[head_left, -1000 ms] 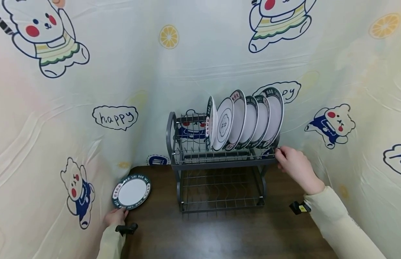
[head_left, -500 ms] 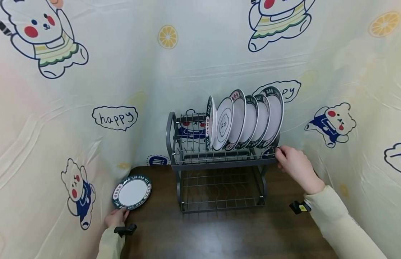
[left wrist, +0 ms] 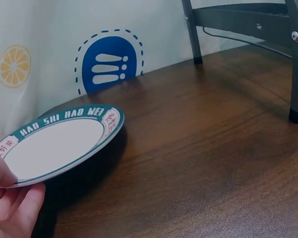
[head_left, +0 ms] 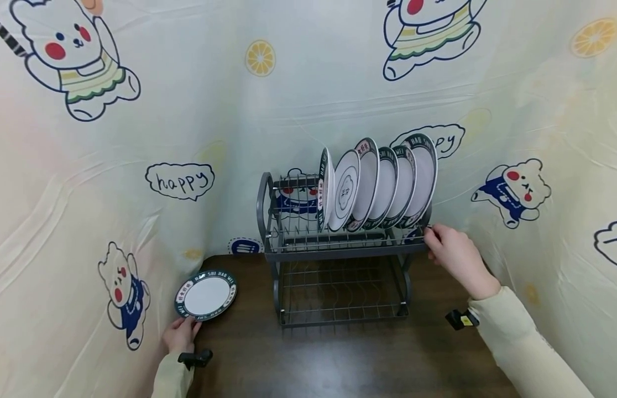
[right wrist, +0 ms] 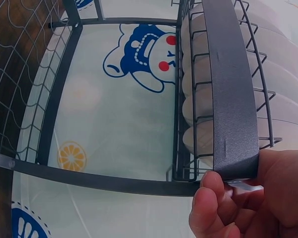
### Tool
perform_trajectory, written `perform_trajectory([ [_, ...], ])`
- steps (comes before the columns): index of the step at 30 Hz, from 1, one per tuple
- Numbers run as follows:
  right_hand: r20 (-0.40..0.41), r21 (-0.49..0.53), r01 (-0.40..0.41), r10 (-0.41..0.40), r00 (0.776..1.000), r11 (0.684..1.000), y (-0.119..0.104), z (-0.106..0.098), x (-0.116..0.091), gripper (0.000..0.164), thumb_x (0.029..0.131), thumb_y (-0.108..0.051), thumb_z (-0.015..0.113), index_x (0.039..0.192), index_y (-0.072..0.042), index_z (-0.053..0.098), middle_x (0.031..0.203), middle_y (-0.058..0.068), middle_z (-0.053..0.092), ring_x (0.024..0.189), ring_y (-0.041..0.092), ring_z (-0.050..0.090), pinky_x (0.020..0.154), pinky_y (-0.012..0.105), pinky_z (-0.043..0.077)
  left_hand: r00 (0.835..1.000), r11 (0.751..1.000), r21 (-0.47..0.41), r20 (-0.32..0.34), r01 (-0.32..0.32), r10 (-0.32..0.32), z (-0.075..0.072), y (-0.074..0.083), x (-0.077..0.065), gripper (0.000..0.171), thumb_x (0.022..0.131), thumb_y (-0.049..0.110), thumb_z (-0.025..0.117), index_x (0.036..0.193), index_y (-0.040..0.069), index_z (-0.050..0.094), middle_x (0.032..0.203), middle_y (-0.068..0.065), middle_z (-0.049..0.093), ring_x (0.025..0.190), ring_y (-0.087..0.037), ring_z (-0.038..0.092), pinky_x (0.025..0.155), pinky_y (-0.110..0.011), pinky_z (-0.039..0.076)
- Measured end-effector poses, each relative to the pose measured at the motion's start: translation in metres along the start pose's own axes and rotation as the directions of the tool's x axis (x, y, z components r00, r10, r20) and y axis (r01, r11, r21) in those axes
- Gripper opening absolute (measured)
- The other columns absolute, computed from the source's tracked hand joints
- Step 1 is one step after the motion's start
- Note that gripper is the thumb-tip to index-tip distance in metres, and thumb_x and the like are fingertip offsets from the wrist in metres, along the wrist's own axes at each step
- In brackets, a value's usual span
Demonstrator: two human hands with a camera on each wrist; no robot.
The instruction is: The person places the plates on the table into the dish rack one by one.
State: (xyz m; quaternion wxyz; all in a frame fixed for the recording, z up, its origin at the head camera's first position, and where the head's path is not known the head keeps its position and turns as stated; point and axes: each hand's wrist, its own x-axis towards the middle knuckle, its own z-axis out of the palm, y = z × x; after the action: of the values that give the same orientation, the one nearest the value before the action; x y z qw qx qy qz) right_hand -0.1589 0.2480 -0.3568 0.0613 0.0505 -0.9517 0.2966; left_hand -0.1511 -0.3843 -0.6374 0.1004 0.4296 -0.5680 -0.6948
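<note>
A white plate (head_left: 207,296) with a green lettered rim is at the left of the table. My left hand (head_left: 180,334) pinches its near edge, thumb on top and fingers beneath. The left wrist view shows the plate (left wrist: 59,144) tilted, its right side above the tabletop with a shadow below. My right hand (head_left: 453,255) grips the front right corner of a grey two-tier dish rack (head_left: 338,254). In the right wrist view that hand (right wrist: 238,203) has its fingers curled at the end of the rack's bar (right wrist: 233,99).
Several plates (head_left: 383,185) stand upright in the upper tier's middle and right; its left slots hold none. The lower tier (head_left: 338,293) is bare wire. A patterned cloth (head_left: 308,83) hangs behind and at both sides of the brown table (head_left: 333,359).
My left hand has raised the plate slightly off the table, moving it a little to the right. The right hand stays on the rack corner, and the rack has not moved.
</note>
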Motion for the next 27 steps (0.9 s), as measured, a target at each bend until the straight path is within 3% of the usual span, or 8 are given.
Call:
perform_trajectory([
  [19, -0.01, 0.015, 0.001, -0.001, 1.0, 1.0, 0.003, 0.002, 0.0, 0.038, 0.112, -0.025, 0.042, 0.083, -0.004, 0.059, 0.068, 0.005, 0.062, 0.058, 0.018, 0.058, 0.052, 0.034, 0.047, 1.0, 0.999, 0.041, 0.009, 0.001, -0.002, -0.002, 0.01, -0.014, 0.065, 0.102, 0.005, 0.057, 0.159, -0.004, 0.027, 0.139, -0.019, 0.046, 0.078, -0.001, 0.066, 0.091, -0.024, 0.058],
  [27, -0.009, 0.021, 0.002, -0.002, 1.0, 1.0, 0.004, 0.002, -0.001, 0.039, 0.112, -0.026, 0.042, 0.084, -0.004, 0.059, 0.069, 0.005, 0.063, 0.058, 0.018, 0.058, 0.053, 0.034, 0.047, 1.0, 1.0, 0.004, 0.025, 0.003, -0.003, -0.003, 0.012, -0.019, 0.068, 0.103, 0.008, 0.056, 0.161, 0.0, 0.023, 0.138, -0.016, 0.047, 0.079, 0.0, 0.067, 0.091, -0.022, 0.058],
])
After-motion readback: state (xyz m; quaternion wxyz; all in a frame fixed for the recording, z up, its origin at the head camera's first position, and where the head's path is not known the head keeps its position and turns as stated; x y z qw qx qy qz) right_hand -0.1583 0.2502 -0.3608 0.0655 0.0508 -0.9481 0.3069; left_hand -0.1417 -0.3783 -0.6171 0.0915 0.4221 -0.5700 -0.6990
